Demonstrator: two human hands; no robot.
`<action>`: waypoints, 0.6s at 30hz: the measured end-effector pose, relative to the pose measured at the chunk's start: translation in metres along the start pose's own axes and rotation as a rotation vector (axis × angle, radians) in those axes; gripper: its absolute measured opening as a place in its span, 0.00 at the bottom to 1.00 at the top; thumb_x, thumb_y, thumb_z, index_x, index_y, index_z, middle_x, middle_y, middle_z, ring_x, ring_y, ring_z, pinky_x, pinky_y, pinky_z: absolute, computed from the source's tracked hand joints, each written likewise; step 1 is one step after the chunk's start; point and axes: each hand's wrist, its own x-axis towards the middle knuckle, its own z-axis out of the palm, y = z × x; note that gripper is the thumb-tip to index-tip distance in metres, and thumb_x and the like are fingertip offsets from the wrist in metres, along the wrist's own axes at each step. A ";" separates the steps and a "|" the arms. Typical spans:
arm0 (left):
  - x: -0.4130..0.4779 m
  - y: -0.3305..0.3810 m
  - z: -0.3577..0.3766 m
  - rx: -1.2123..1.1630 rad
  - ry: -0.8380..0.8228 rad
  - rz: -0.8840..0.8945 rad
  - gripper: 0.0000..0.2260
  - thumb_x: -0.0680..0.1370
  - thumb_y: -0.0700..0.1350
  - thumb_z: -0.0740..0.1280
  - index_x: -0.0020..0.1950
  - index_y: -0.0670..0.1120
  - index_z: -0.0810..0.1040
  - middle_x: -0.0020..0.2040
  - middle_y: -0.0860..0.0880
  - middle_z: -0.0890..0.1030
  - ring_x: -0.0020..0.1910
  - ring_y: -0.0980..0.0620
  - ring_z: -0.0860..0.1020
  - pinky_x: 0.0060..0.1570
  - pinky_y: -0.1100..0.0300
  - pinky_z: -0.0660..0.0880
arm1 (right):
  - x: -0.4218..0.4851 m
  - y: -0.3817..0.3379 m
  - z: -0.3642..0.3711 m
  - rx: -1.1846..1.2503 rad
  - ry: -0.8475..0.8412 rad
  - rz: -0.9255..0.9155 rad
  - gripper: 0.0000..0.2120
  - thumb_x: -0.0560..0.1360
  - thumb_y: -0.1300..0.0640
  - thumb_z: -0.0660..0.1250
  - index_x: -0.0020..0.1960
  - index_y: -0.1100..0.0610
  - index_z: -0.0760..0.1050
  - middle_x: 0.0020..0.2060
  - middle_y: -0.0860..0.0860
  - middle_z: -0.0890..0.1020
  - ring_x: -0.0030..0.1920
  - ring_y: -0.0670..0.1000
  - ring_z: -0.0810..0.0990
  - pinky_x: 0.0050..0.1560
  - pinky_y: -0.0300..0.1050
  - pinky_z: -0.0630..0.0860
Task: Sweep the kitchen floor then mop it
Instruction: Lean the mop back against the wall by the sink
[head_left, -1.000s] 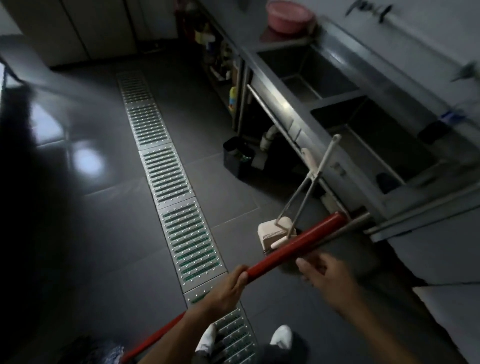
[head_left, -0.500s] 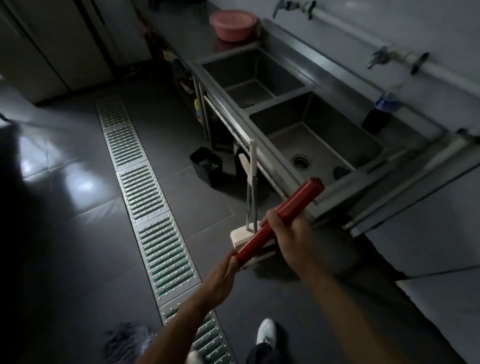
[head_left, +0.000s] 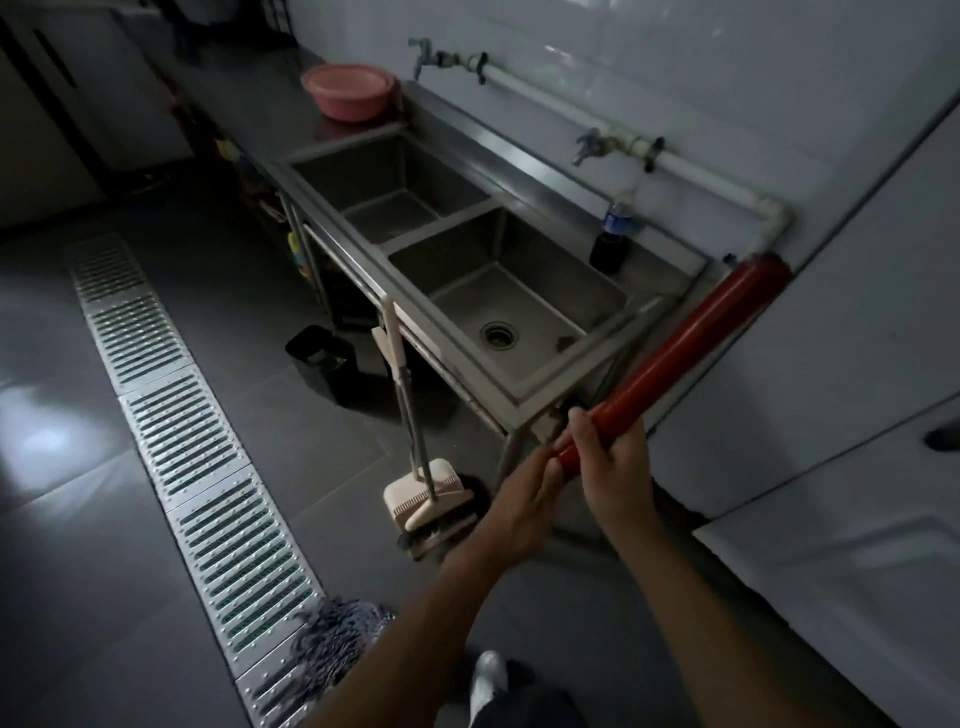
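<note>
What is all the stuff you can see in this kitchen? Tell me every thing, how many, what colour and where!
mop handle: 1, red, held in both hands
mop head: 1, grey-blue, on floor by the drain
floor drain grate: 1 long strip, silver, along the floor
broom and dustpan set: 1, cream, leaning on the sink front
sink basins: 2, steel, side by side
basin: 1, pink, on counter beyond the sinks
taps: 2, metal, on wall pipe
bottle: 1, dark with blue label, behind the near sink
bin: 1, black, under the sink
shoe: 1, white, bottom edge
left hand: on handle, lower
right hand: on handle, higher
</note>
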 end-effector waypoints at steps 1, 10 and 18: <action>0.009 -0.001 0.007 0.017 0.016 -0.016 0.15 0.87 0.53 0.53 0.69 0.52 0.73 0.58 0.53 0.78 0.55 0.58 0.78 0.54 0.62 0.76 | 0.008 -0.001 -0.011 -0.009 -0.005 -0.011 0.14 0.81 0.50 0.65 0.52 0.62 0.76 0.42 0.55 0.82 0.41 0.44 0.82 0.45 0.31 0.76; 0.089 0.003 0.029 0.191 -0.038 -0.087 0.12 0.86 0.52 0.55 0.64 0.65 0.73 0.57 0.61 0.75 0.57 0.69 0.74 0.61 0.63 0.73 | 0.142 0.042 -0.123 0.076 -0.017 0.042 0.13 0.79 0.56 0.67 0.59 0.63 0.72 0.45 0.57 0.83 0.46 0.53 0.85 0.53 0.51 0.82; 0.172 -0.012 0.058 0.304 0.068 -0.305 0.09 0.85 0.49 0.58 0.53 0.62 0.74 0.54 0.56 0.79 0.53 0.60 0.77 0.55 0.57 0.77 | 0.296 0.060 -0.184 0.002 0.013 -0.093 0.11 0.79 0.56 0.68 0.52 0.64 0.76 0.40 0.58 0.83 0.39 0.49 0.84 0.46 0.42 0.82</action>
